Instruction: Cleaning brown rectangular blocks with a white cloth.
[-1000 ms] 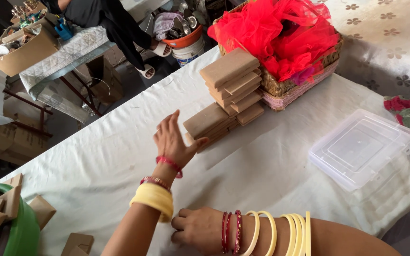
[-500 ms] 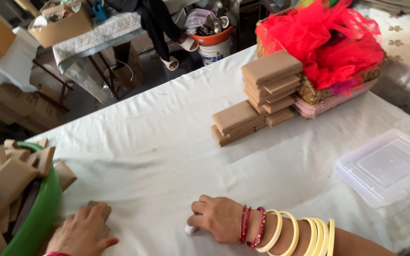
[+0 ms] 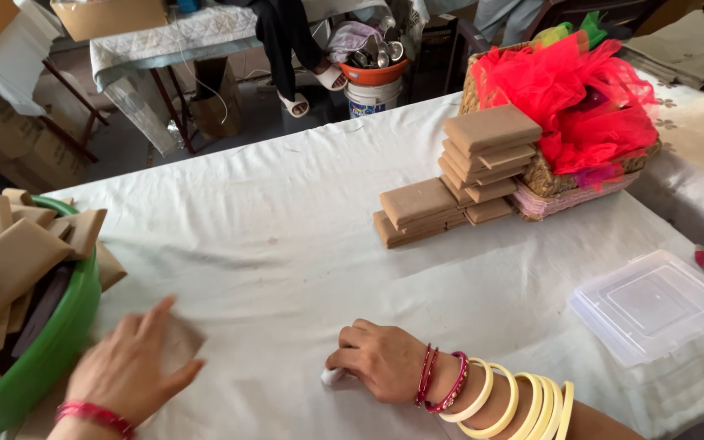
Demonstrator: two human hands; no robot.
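Movement on the left side: left hand (image 3: 128,367), up at the stacked brown packets (image 3: 450,187) a second ago and down by the green tub (image 3: 67,326) half a second ago, now out over the white tabletop (image 3: 287,228) just beside that tub. Under it, a single brown packet (image 3: 182,341), one corner showing past the fingers (image 3: 156,314). Fingers spread across the packet's top, blurred with motion; impossible to tell whether pinching it or only pressing down. More such packets heaped in the tub. Right hand (image 3: 376,358) much as before, knuckles down near the front edge, fingers curled shut over a small white piece (image 3: 332,376). Farther off, a red-wrapped basket (image 3: 564,106) and a clear plastic box (image 3: 653,305), untouched.
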